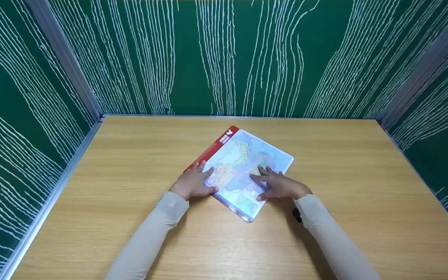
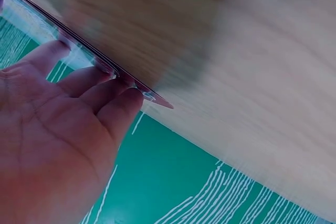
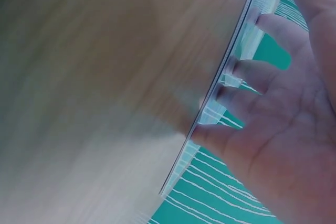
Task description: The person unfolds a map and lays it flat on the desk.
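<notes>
A glossy, thin map sheet (image 1: 239,167) with a red strip along its upper left side lies diagonally on the wooden table. My left hand (image 1: 196,182) touches its left corner, fingers spread over the red strip and the map's edge. On the opposite side, my right hand (image 1: 280,184) rests its spread fingertips on the printed face near the right edge. In the left wrist view, the fingertips of the left hand (image 2: 63,124) press on the sheet, seen edge-on. The right wrist view likewise has the right hand (image 3: 283,114) with its fingertips against the sheet's surface.
The wooden table (image 1: 107,155) spreads out around the sheet. Green panels with white wavy lines (image 1: 185,58) stand behind it and at both sides, joined by grey corner posts (image 1: 62,50). A small black object (image 1: 297,214) shows beneath the right sleeve cuff.
</notes>
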A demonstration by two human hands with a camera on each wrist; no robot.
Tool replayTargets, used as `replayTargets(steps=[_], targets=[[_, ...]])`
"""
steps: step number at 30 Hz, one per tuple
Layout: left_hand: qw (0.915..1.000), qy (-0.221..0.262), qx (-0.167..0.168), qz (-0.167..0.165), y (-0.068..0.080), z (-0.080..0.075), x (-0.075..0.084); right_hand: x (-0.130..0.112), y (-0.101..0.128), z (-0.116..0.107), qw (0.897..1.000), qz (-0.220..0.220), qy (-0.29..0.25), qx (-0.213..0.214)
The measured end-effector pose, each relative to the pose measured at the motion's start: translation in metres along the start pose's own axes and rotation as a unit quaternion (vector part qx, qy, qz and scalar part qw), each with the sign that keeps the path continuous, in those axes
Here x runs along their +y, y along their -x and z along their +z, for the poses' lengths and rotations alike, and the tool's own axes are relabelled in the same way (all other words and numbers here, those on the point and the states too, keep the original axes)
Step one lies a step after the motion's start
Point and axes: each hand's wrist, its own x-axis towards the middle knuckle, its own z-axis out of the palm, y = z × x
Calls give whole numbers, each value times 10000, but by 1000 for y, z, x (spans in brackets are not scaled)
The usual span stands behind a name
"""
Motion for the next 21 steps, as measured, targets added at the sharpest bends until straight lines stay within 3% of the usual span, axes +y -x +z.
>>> replayTargets(steps=[10,18,21], targets=[[9998,-66,38,-173,3,4,6,4,-4,-5,9998,61,-178,11],[9993,-317,167,-52,2,8,9,9,-7,-10,9994,3,-312,-129],[9995,-246,100,-189,2,8,11,10,-10,-13,9992,63,-353,-176]])
